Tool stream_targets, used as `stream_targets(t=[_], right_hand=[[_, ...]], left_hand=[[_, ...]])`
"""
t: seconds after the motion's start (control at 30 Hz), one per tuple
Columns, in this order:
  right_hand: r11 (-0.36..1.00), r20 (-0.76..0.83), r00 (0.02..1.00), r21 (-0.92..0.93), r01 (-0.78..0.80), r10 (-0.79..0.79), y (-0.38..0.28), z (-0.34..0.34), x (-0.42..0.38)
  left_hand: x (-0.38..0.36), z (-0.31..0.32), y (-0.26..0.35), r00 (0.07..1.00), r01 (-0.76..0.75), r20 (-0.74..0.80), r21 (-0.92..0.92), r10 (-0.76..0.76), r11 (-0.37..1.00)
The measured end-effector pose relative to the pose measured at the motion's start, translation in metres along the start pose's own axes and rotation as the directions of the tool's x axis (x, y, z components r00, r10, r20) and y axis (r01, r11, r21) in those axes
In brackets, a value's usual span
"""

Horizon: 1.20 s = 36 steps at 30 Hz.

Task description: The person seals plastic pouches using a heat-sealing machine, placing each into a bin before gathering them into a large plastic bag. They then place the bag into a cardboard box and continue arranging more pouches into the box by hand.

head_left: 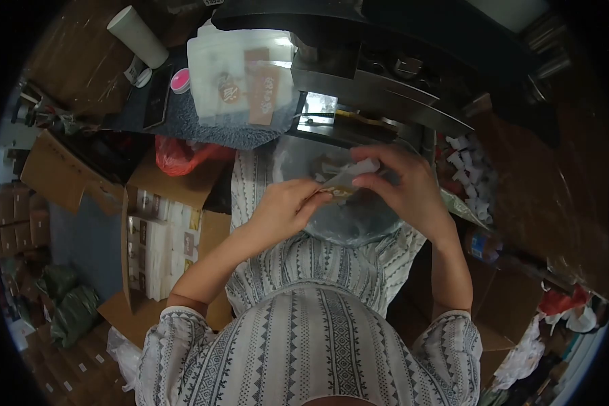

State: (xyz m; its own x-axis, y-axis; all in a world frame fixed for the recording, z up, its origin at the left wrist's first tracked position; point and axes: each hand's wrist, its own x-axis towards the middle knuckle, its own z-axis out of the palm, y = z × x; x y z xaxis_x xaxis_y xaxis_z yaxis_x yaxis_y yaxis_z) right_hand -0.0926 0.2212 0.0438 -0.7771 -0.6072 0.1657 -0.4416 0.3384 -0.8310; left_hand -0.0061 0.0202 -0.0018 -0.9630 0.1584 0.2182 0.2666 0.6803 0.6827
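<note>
In front of my lap, both hands meet over a translucent plastic basin (348, 230). My left hand (287, 206) is closed, thumb and forefinger pinching the lower end of a small clear bag (337, 180) with something yellowish at its bottom. My right hand (409, 186) curves in from the other side, its thumb and fingers closed around a small white roll-like piece (366, 166) at the bag's upper end. Whether that piece is part of the bag, I cannot tell. Greyish, blurred contents show inside the basin behind the fingers.
A stack of printed white bags (213, 78) lies on a blue-grey towel (250, 137) ahead. An opened carton (213, 250) of packed packets stands at left. Several small white pieces (468, 169) lie at right. A dark machine (413, 34) overhangs the front, and a white cup (139, 37) lies far left.
</note>
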Motion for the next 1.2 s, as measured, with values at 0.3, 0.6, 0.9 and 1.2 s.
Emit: stream_targets(t=[0.3,0.6,0.9,1.2], right_hand=[[0.830,-0.287,0.938,-0.460,-0.314,0.196,0.023,-0.042,-0.030],[0.686,-0.440,0.854,-0.531,-0.497,0.278,0.079,-0.052,-0.039],[0.989,-0.188,0.982,-0.146,-0.033,0.005,-0.008,-0.007,-0.009],[0.996,0.021,0.996,-0.005,0.087,-0.087,-0.003,0.001,0.002]], left_hand=[[0.069,0.033,-0.021,0.774,0.620,0.416,-0.651,-0.478,0.437],[0.049,-0.019,-0.082,0.831,0.153,-0.418,0.806,0.366,0.572],[-0.011,-0.029,-0.017,0.878,0.250,-0.467,0.257,-0.106,0.934],[-0.003,-0.005,0.002,0.997,0.025,-0.067,-0.025,-0.026,0.999]])
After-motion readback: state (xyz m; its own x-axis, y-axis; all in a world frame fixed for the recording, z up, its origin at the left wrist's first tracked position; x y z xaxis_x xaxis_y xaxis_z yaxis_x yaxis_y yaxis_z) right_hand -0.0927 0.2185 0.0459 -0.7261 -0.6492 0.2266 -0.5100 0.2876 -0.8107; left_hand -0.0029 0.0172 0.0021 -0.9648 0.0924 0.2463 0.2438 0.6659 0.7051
